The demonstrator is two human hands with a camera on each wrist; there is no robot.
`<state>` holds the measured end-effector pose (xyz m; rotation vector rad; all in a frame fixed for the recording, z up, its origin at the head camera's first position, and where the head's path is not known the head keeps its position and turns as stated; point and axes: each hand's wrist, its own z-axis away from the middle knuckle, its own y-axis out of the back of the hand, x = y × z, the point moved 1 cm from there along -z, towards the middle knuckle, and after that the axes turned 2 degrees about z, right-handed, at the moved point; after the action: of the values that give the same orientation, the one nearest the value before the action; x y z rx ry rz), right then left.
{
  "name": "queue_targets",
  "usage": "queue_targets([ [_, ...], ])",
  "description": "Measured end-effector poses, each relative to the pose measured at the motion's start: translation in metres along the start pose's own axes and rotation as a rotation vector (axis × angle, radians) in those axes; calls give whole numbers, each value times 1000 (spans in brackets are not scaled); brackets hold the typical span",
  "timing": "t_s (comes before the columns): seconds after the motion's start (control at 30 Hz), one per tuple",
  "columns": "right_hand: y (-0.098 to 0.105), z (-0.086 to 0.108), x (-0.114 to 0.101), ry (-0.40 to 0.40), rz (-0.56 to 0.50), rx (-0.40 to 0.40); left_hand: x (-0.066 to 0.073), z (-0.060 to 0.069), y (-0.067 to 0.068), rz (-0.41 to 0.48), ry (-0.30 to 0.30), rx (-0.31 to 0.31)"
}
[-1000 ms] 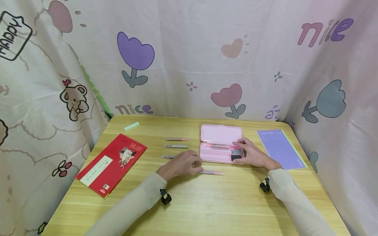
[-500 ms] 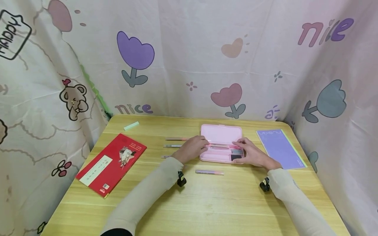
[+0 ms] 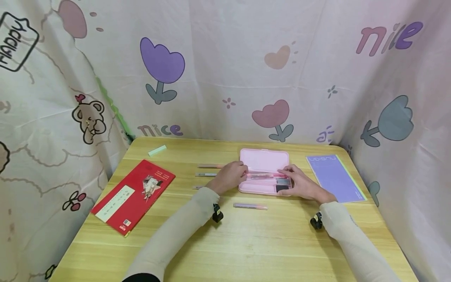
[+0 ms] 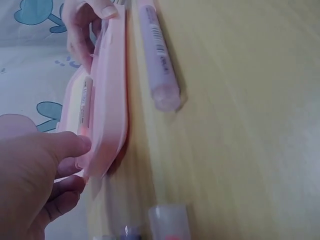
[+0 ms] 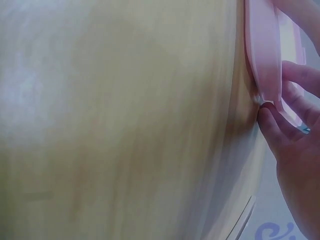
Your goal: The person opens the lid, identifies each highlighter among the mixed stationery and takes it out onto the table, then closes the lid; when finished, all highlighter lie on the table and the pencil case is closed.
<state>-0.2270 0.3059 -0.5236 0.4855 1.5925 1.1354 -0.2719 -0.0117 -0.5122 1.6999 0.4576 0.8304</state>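
Note:
A pink pencil case [image 3: 264, 158] lies open on the table, its lid folded back. At its left end my left hand [image 3: 230, 177] pinches the end of a pen [image 4: 85, 102] with a pinkish tip, lying in the case; the fingertips' far side is hidden. My right hand [image 3: 303, 184] grips the case's right end, thumb at the front edge and fingers over the inside. Beside that hand a black block [image 3: 282, 188] and a grey piece sit in small compartments. In front of the case lies a purple pen [image 3: 250, 206] with an orange-pink end.
Several pens [image 3: 208, 174] lie left of the case, partly behind my left hand. A red book [image 3: 134, 196] is at the left, with a pale green stick [image 3: 157, 150] behind it. A purple notebook [image 3: 334, 178] lies at the right. Patterned curtain surrounds the table.
My left hand has moved from the purple pen in front up to the case's left end. A pen inside the case has shifted slightly. The right hand stays on the case.

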Motion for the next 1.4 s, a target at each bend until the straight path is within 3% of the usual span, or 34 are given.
queue_targets([
  [0.3,0,2,0,3,-1,2,-2,23,16,108,-69,63],
  [0.5,0,2,1,4,6,4,3,53,21,104,-122,41],
  [0.7,1,2,-1,-5,11,-4,14,88,18,132,-155,24],
  [0.9,1,1,-1,-35,7,-21,26,113,6,146,-188,-13],
  [1.13,1,0,0,-30,1,-20,32,125,-6,134,-224,-44],
  [1.4,1,0,0,-21,-3,-15,32,128,-9,137,-223,-55],
])
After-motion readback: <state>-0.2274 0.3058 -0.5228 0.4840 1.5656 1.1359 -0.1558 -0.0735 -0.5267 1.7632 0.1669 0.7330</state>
